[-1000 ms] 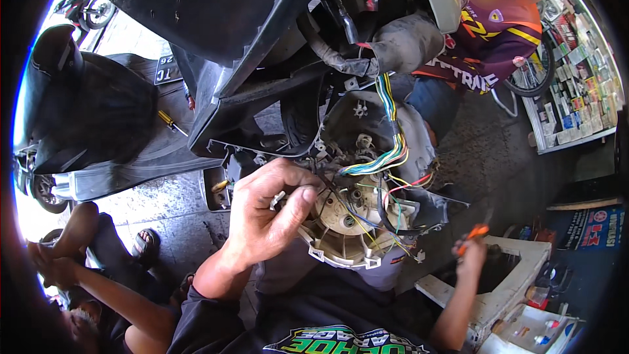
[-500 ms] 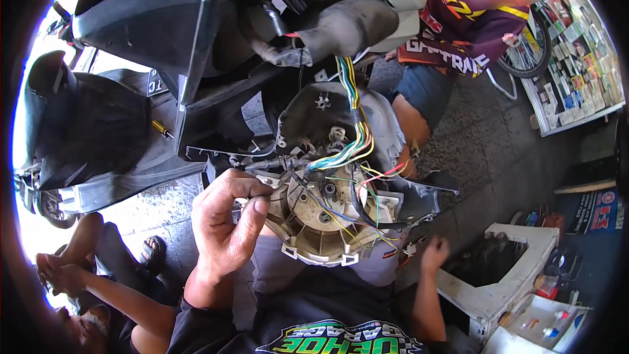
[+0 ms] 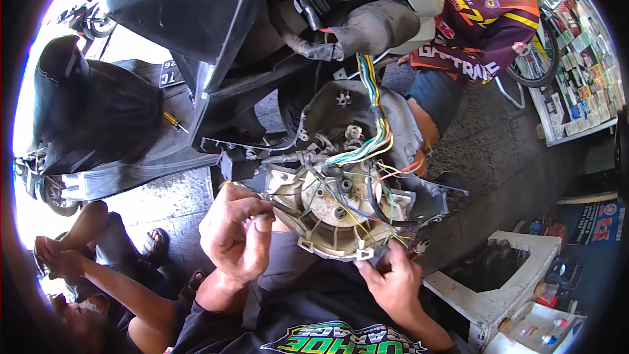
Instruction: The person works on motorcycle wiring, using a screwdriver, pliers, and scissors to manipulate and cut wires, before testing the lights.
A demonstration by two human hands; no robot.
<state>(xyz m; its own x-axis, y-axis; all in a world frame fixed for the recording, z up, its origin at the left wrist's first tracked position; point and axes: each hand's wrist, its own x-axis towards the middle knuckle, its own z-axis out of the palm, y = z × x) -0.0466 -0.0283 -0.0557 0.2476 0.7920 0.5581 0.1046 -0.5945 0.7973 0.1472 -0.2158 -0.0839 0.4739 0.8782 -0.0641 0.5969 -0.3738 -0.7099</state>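
My left hand [image 3: 237, 233] is closed in a pinch on a thin dark wire at the left of a dirty cream plastic housing [image 3: 334, 229] over my lap. My right hand [image 3: 393, 275] is at the housing's lower right rim, fingers curled beside loose thin wires [image 3: 386, 229]; what they hold is unclear. A bundle of coloured wires [image 3: 375, 108] runs from the grey rubber boot [image 3: 380, 23] down to the housing, which sits against a dark cowl [image 3: 393, 111]. The scooter's black body panels [image 3: 170, 6] rise above.
A black seat [image 3: 92, 111] and yellow screwdriver [image 3: 171, 120] are at left. A person [image 3: 131, 295] is at lower left; another in a maroon jersey [image 3: 491, 13] is at upper right. A white frame [image 3: 498, 295], bicycle wheel [image 3: 537, 65] and display case [image 3: 576, 78] are at right.
My right hand has moved left and up to the housing's rim; the orange-handled tool it held earlier no longer shows. My left hand has shifted left and slightly down.
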